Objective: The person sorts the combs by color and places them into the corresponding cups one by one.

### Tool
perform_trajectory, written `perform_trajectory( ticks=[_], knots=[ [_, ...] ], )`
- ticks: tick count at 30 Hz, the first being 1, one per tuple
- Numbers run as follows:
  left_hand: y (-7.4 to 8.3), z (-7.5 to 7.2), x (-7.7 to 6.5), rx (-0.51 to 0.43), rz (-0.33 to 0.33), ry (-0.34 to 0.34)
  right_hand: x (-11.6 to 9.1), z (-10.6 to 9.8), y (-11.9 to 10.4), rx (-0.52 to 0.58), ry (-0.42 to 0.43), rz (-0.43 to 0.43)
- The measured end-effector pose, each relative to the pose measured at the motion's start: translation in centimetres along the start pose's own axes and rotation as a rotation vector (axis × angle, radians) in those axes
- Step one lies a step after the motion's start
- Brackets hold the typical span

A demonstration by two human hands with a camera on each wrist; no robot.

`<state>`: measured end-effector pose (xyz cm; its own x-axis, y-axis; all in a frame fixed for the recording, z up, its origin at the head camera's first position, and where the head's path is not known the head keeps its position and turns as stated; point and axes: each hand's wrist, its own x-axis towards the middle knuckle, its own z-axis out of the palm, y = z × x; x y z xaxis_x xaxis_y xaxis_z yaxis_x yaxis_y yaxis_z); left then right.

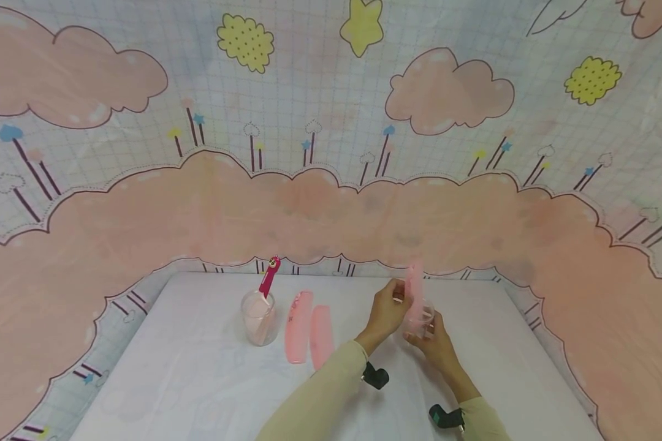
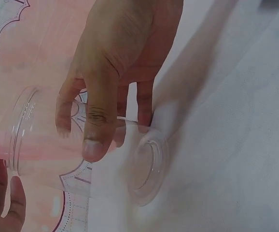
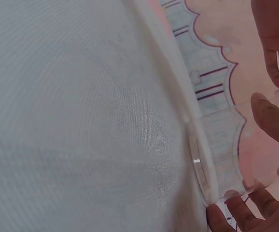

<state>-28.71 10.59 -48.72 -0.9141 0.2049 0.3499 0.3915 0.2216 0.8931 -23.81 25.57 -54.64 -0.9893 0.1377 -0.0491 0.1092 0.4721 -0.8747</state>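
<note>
A pink comb (image 1: 415,288) stands upright between the fingers of my left hand (image 1: 388,309), its lower part inside a clear plastic cup (image 1: 427,311). My right hand (image 1: 436,343) grips that cup low on its side. In the left wrist view, the right hand (image 2: 113,63) spans the cup's wall, thumb nearest the camera, while the left hand (image 2: 4,198) holds the comb by the rim. The right wrist view catches the cup's base (image 3: 202,169) at the white surface, with the right hand (image 3: 270,193) around its wall.
Two more pink combs (image 1: 298,327) lie side by side on the white table (image 1: 198,380). Left of them stands another clear cup (image 1: 259,334) holding a red-handled item (image 1: 268,278) and something pale pink. A patterned cloth (image 1: 331,214) rises behind the table.
</note>
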Motion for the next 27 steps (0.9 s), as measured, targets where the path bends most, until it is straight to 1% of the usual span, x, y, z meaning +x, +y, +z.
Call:
perform_trajectory(
  ticks=[1, 4, 12, 18, 27],
  knots=[
    [-0.10, 0.11, -0.02, 0.013, 0.018, 0.003, -0.04, -0.02, 0.01, 0.002, -0.002, -0.005],
    [-0.21, 0.32, -0.13, 0.025, 0.040, 0.006, -0.15, -0.05, 0.08, 0.000, -0.006, -0.014],
    [0.23, 0.48, -0.39, 0.037, 0.003, -0.014, -0.42, -0.11, 0.23, 0.000, -0.002, -0.018],
    [0.16, 0.52, -0.38, 0.049, -0.026, -0.022, -0.30, -0.05, 0.31, 0.000, -0.003, -0.008],
    [-0.07, 0.57, -0.26, 0.029, -0.045, -0.013, -0.18, -0.07, 0.43, 0.009, -0.007, -0.006]
  ],
)
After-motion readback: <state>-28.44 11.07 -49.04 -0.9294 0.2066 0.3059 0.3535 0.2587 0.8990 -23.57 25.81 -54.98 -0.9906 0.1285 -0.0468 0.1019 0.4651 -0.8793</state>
